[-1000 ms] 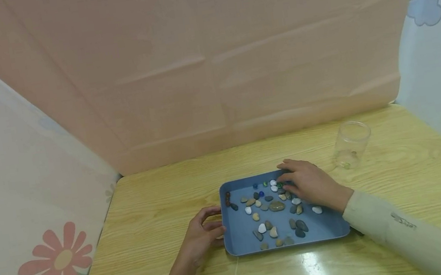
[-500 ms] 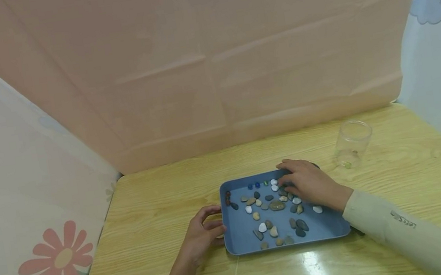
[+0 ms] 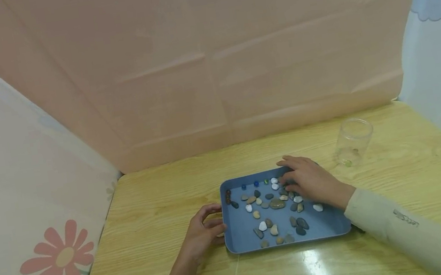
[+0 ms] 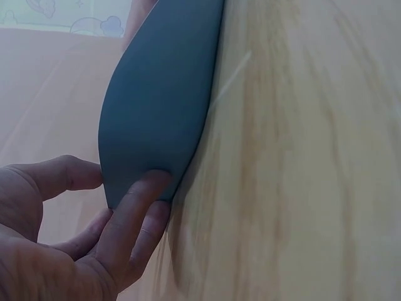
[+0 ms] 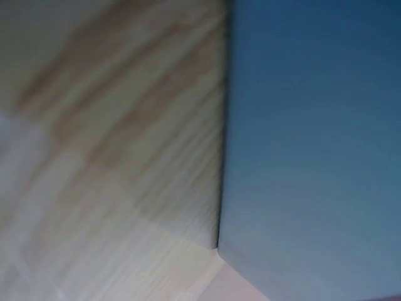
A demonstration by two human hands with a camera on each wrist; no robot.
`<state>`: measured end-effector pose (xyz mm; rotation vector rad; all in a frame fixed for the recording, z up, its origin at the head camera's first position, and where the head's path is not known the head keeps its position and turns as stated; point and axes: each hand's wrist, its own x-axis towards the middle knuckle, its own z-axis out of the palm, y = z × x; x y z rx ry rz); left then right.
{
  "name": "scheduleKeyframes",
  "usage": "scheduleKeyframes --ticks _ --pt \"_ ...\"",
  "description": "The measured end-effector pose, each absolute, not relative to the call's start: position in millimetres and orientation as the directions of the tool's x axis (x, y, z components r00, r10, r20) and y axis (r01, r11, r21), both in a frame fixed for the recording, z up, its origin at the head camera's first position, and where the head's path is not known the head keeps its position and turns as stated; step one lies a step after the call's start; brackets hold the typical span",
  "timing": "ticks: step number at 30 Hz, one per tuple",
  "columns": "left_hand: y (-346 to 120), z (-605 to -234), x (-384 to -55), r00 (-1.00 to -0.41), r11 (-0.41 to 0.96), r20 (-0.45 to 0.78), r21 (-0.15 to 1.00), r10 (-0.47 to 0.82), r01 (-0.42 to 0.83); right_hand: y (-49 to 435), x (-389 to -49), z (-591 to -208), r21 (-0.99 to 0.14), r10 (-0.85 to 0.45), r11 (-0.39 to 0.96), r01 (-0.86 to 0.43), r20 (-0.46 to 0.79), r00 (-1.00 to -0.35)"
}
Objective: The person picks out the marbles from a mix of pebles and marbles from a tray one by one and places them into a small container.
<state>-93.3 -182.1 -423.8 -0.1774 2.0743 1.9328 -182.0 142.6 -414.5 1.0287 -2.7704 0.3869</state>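
Note:
A shallow blue tray [image 3: 240, 244] lies on the wooden table, with several grey, tan and white pebbles scattered in it. Against its left outer wall rest the bent fingertips of my left hand [image 3: 200, 234]; the left wrist view shows them touching the side of the tray [image 4: 163, 94]. My right hand [image 3: 310, 182] reaches over the back right part, fingers loosely bent and pointing at pebbles beside two white stones [image 3: 275, 183]. Its fingertips are partly hidden. Two blue marbles [image 3: 256, 183] and a green marble [image 3: 266, 181] sit along the back wall.
A clear glass jar [image 3: 353, 139] with a green marble near its bottom stands behind and right of the tray. Reddish-brown beads [image 3: 228, 196] lie at the tray's left wall. A peach-coloured backdrop [image 3: 211, 77] rises behind the table.
The two blue marbles have rolled left, one of them coming back up to the rear wall. Both hands stay almost where they were, the right one's fingers barely shifting.

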Motion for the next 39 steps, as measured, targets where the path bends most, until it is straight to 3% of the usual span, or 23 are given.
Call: scheduleKeyframes --ticks 8,39 --pt "-182 -423 -94 -0.947 0.079 -0.296 0.954 0.121 -0.288 149 -181 -403 -0.185 -0.621 0.707 -0.683 0.3 -0.724" --pt "-182 -424 -93 -0.948 0.074 -0.293 0.955 0.122 -0.286 171 -182 -372 -0.176 -0.574 0.729 -0.662 0.37 -0.731"
